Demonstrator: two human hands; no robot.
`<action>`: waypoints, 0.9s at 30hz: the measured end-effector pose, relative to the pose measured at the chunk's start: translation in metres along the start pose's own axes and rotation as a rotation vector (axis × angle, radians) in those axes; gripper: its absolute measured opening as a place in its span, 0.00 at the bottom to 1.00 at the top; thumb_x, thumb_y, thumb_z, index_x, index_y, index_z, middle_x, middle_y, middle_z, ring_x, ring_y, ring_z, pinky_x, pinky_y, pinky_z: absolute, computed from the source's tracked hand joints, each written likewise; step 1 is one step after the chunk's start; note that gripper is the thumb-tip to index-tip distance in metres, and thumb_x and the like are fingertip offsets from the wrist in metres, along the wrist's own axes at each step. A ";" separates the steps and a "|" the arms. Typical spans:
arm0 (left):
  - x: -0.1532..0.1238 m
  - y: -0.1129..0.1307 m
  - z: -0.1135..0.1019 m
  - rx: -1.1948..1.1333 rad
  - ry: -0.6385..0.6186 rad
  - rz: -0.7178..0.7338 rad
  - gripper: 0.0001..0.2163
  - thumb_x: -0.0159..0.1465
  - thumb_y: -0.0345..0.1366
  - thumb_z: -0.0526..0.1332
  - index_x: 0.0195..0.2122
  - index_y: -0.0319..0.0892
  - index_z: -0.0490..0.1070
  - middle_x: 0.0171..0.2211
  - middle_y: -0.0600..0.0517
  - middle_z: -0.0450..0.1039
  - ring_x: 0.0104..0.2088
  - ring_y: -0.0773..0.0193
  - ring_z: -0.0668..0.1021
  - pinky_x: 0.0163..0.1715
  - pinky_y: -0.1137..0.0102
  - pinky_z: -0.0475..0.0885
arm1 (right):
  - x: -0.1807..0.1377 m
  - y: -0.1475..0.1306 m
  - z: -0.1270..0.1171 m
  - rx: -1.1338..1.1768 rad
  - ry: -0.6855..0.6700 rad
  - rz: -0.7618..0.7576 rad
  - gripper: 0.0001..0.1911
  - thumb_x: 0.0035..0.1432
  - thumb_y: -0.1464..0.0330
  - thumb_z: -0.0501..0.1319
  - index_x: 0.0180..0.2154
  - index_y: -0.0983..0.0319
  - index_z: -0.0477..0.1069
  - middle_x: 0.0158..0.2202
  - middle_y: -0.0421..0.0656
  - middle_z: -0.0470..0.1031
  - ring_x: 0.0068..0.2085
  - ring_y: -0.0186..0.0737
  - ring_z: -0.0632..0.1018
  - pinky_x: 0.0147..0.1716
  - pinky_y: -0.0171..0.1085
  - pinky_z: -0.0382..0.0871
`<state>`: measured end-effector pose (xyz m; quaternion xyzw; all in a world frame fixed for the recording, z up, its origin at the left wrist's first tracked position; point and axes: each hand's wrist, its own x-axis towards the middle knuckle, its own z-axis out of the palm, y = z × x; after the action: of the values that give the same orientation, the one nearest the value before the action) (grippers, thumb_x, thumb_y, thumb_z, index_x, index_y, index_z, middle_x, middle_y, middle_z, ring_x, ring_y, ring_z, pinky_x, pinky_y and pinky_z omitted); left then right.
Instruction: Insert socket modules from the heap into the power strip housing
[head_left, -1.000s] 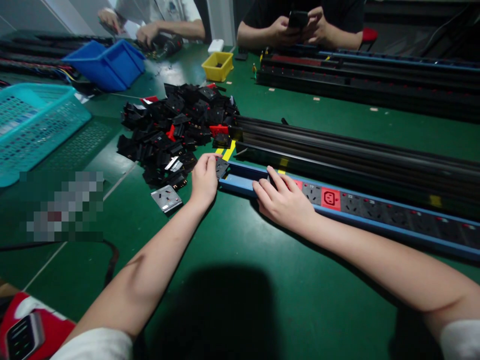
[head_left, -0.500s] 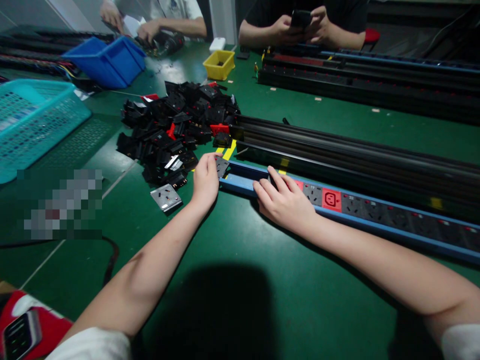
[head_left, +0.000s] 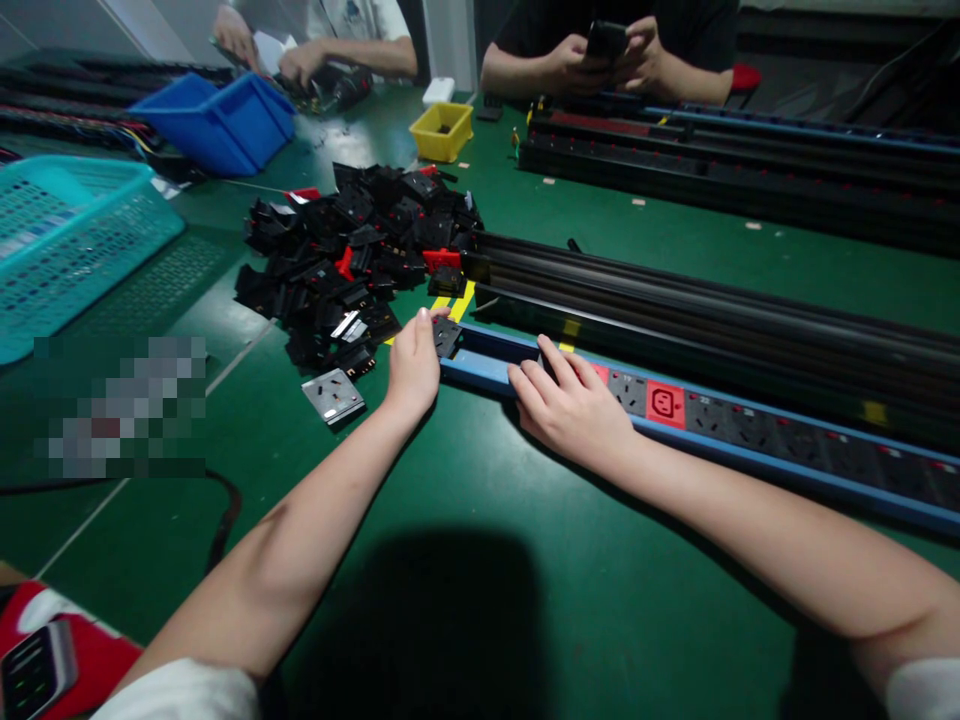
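A long blue metal rail point(head_left: 484, 370) lies slantwise in front of me, with black socket modules point(head_left: 750, 425) and a red socket module point(head_left: 664, 404) set in its channel. At the rail's left end my left hand point(head_left: 414, 365) is closed on a black socket module point(head_left: 448, 337), its thumb along the module's edge. Further right, my right hand point(head_left: 570, 405) grips across the rail, fingers bent over its channel and partly covering a dark module. Bare channel shows between the hands. A loose grey-faced socket module point(head_left: 333, 396) lies left of my left hand.
A heap of black and red modules point(head_left: 352, 250) lies beyond my left hand. Black rails point(head_left: 675, 310) run behind the blue one. A turquoise basket point(head_left: 82, 250), blue bin point(head_left: 217, 120) and yellow box point(head_left: 442, 132) stand further off. Two people's hands show across the table.
Both hands keep practically the same place on the rail. The module at the left end sits slightly flatter over the channel. The whole view has shifted a little.
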<state>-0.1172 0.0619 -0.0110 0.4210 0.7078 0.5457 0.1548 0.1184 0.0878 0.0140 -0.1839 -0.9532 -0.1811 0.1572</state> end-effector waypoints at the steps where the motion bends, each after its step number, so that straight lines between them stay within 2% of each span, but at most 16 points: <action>1: 0.001 -0.002 0.000 -0.017 -0.010 -0.006 0.28 0.72 0.55 0.45 0.46 0.41 0.79 0.45 0.44 0.81 0.49 0.53 0.80 0.53 0.60 0.73 | 0.000 0.000 0.000 0.001 -0.001 0.000 0.21 0.69 0.67 0.55 0.59 0.69 0.69 0.55 0.54 0.75 0.65 0.64 0.67 0.56 0.50 0.64; 5: 0.002 -0.006 0.001 -0.067 -0.039 -0.023 0.29 0.71 0.56 0.46 0.47 0.40 0.79 0.45 0.43 0.82 0.50 0.53 0.81 0.54 0.59 0.73 | 0.000 -0.001 -0.002 -0.002 -0.001 0.045 0.23 0.68 0.66 0.55 0.61 0.69 0.67 0.65 0.57 0.66 0.65 0.63 0.68 0.57 0.49 0.64; 8: 0.001 -0.006 0.000 -0.038 -0.044 -0.007 0.29 0.71 0.56 0.46 0.47 0.40 0.80 0.46 0.43 0.82 0.51 0.52 0.81 0.55 0.59 0.73 | 0.000 -0.004 -0.003 -0.016 -0.011 0.140 0.28 0.68 0.64 0.55 0.64 0.73 0.63 0.68 0.62 0.62 0.64 0.64 0.68 0.58 0.52 0.63; 12: -0.003 0.000 -0.001 0.075 -0.060 0.035 0.31 0.72 0.56 0.43 0.47 0.40 0.80 0.45 0.44 0.82 0.50 0.51 0.81 0.55 0.59 0.72 | 0.000 -0.007 -0.003 -0.030 -0.030 0.209 0.31 0.69 0.63 0.52 0.66 0.75 0.59 0.67 0.62 0.62 0.63 0.66 0.70 0.58 0.57 0.62; 17: -0.005 0.007 -0.003 0.168 -0.108 0.040 0.30 0.72 0.53 0.43 0.51 0.39 0.79 0.49 0.44 0.81 0.51 0.52 0.80 0.54 0.61 0.71 | 0.000 -0.006 -0.003 -0.020 -0.061 0.190 0.31 0.69 0.63 0.53 0.66 0.76 0.59 0.67 0.62 0.62 0.63 0.65 0.69 0.57 0.54 0.64; 27: -0.004 0.009 -0.004 0.234 -0.123 0.028 0.20 0.67 0.44 0.56 0.52 0.40 0.79 0.49 0.45 0.81 0.51 0.52 0.79 0.57 0.59 0.70 | 0.002 -0.004 -0.003 -0.012 -0.078 0.158 0.34 0.68 0.64 0.52 0.68 0.80 0.55 0.67 0.64 0.62 0.62 0.66 0.70 0.58 0.54 0.66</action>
<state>-0.1136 0.0567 -0.0020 0.4787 0.7498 0.4348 0.1401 0.1155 0.0837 0.0165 -0.2664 -0.9400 -0.1666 0.1329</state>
